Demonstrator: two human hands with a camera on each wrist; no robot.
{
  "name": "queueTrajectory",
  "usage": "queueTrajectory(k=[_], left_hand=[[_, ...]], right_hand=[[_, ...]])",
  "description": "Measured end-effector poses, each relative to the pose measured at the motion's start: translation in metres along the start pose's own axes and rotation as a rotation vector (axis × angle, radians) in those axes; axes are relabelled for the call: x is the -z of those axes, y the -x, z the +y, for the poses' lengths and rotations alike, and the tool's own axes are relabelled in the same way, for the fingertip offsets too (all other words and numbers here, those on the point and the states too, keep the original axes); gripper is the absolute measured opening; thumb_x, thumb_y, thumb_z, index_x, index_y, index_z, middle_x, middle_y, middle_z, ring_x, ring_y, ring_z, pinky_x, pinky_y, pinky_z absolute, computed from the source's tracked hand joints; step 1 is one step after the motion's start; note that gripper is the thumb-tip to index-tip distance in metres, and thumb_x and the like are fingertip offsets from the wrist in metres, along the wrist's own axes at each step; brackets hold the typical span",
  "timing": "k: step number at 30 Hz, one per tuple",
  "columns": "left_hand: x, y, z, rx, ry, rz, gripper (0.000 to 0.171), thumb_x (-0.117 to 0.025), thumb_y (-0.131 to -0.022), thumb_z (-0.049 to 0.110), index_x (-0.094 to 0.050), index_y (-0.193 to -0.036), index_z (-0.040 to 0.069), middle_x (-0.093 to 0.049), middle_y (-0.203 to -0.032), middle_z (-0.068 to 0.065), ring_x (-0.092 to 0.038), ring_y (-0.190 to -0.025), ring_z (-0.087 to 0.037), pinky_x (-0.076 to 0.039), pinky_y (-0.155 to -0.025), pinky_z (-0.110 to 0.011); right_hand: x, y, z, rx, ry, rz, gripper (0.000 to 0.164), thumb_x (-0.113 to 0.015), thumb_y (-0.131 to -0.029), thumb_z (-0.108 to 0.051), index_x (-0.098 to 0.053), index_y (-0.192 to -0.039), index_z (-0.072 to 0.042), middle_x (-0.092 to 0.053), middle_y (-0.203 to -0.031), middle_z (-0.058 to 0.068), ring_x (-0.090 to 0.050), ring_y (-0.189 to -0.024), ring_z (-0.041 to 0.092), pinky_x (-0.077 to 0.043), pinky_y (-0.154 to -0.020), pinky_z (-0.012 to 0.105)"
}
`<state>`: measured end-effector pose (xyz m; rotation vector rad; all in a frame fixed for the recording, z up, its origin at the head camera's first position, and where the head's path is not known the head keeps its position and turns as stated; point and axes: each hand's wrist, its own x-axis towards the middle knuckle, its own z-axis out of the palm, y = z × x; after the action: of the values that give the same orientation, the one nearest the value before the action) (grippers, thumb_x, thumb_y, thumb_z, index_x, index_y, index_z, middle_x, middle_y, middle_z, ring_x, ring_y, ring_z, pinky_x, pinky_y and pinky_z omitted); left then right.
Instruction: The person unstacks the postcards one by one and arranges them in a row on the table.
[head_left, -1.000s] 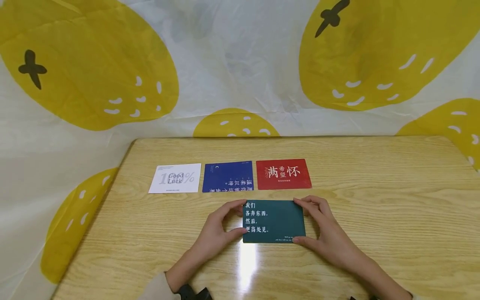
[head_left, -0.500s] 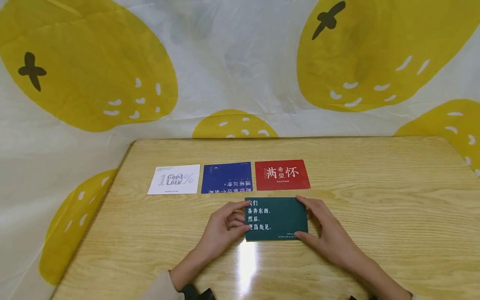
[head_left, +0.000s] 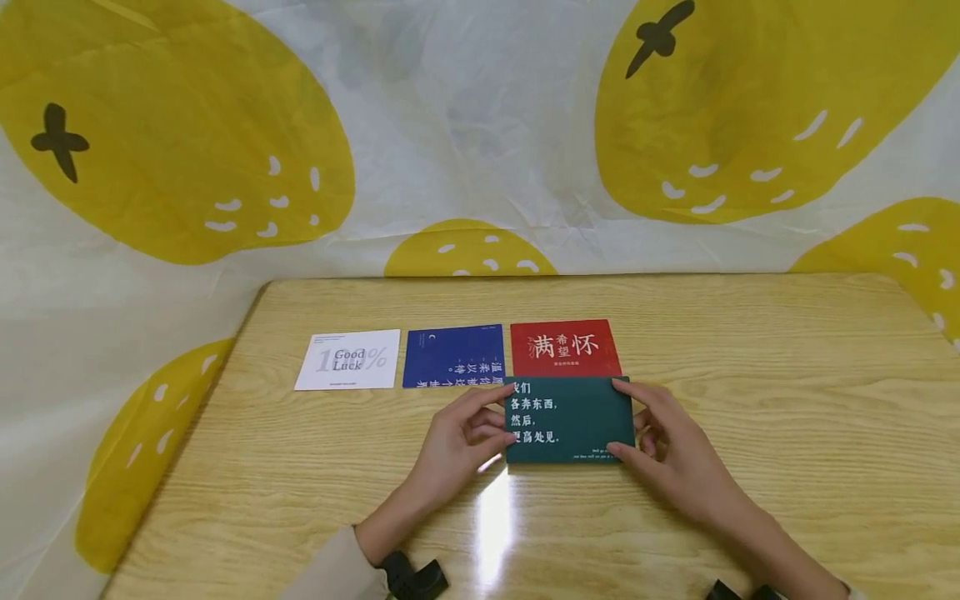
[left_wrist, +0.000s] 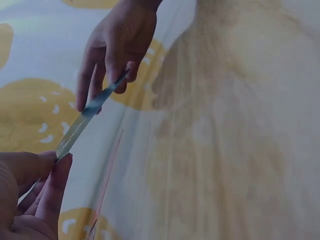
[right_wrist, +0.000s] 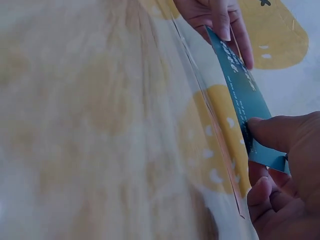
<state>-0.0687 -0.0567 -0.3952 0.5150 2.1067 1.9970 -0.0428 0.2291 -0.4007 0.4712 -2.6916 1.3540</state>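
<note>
A dark green card (head_left: 570,421) with white Chinese writing is held up between both hands, clear of the table in the wrist views. My left hand (head_left: 457,442) pinches its left edge between thumb and fingers. At the right edge, my right hand (head_left: 678,450) pinches it the same way, thumb on the printed face (right_wrist: 245,95). In the head view the card's top edge overlaps the lower edge of a red card (head_left: 564,346). Left of the red one lie a blue card (head_left: 454,354) and a white "Good Luck" card (head_left: 349,358), forming a row.
The cards lie on a glossy wood-grain table (head_left: 787,375), with a bright light reflection in front of the hands. Behind and to the left hangs a white cloth (head_left: 480,125) with large yellow fruit prints. Black straps with small devices (head_left: 416,577) sit at the wrists.
Both hands have carried the green card a little away from the body and to the right, so it now overlaps the red card in view. The row of three cards stays put.
</note>
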Motion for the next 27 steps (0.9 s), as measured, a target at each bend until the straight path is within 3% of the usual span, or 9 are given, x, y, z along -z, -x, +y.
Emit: queueTrajectory(k=[5, 13, 18, 24, 27], left_hand=[[-0.003, -0.008, -0.005, -0.047, 0.011, -0.006, 0.058, -0.069, -0.081, -0.011, -0.054, -0.135, 0.004, -0.054, -0.113, -0.015, -0.063, -0.092, -0.026, -0.054, -0.079, -0.031], [-0.018, -0.024, 0.003, -0.081, -0.030, -0.035, 0.065, -0.069, -0.080, -0.011, -0.048, -0.139, 0.006, -0.047, -0.127, -0.012, -0.057, -0.097, -0.026, -0.052, -0.082, -0.030], [-0.029, -0.036, 0.005, -0.095, -0.059, -0.006, 0.066, -0.070, -0.080, -0.012, -0.048, -0.139, 0.005, -0.048, -0.123, -0.012, -0.056, -0.096, -0.023, -0.052, -0.080, -0.027], [-0.042, -0.049, 0.006, -0.131, -0.072, 0.044, 0.063, -0.070, -0.080, -0.011, -0.048, -0.138, -0.002, -0.048, -0.122, -0.017, -0.052, -0.093, -0.029, -0.051, -0.077, -0.025], [-0.049, -0.056, 0.006, -0.115, -0.077, 0.067, 0.062, -0.071, -0.080, -0.010, -0.049, -0.137, -0.001, -0.047, -0.125, -0.015, -0.053, -0.092, -0.028, -0.051, -0.076, -0.025]], right_hand=[[0.004, -0.005, 0.001, -0.008, -0.022, 0.031, 0.078, -0.077, -0.077, 0.003, -0.042, -0.144, -0.019, -0.046, -0.111, -0.001, -0.050, -0.067, 0.011, -0.041, -0.053, 0.021], [0.016, -0.010, 0.002, -0.041, -0.047, 0.099, 0.074, -0.071, -0.081, 0.006, -0.040, -0.145, -0.016, -0.046, -0.122, 0.004, -0.049, -0.085, 0.011, -0.043, -0.062, 0.015], [0.024, -0.014, 0.003, -0.040, -0.054, 0.131, 0.072, -0.068, -0.083, 0.009, -0.040, -0.146, -0.012, -0.044, -0.124, 0.006, -0.049, -0.089, 0.009, -0.042, -0.065, 0.012], [0.033, -0.017, 0.007, -0.054, -0.088, 0.163, 0.066, -0.066, -0.085, 0.008, -0.042, -0.144, -0.008, -0.046, -0.122, 0.005, -0.051, -0.090, 0.007, -0.043, -0.066, 0.011], [0.037, -0.018, 0.010, -0.067, -0.080, 0.180, 0.065, -0.066, -0.085, 0.007, -0.042, -0.144, -0.008, -0.047, -0.121, 0.004, -0.052, -0.090, 0.006, -0.043, -0.066, 0.011]])
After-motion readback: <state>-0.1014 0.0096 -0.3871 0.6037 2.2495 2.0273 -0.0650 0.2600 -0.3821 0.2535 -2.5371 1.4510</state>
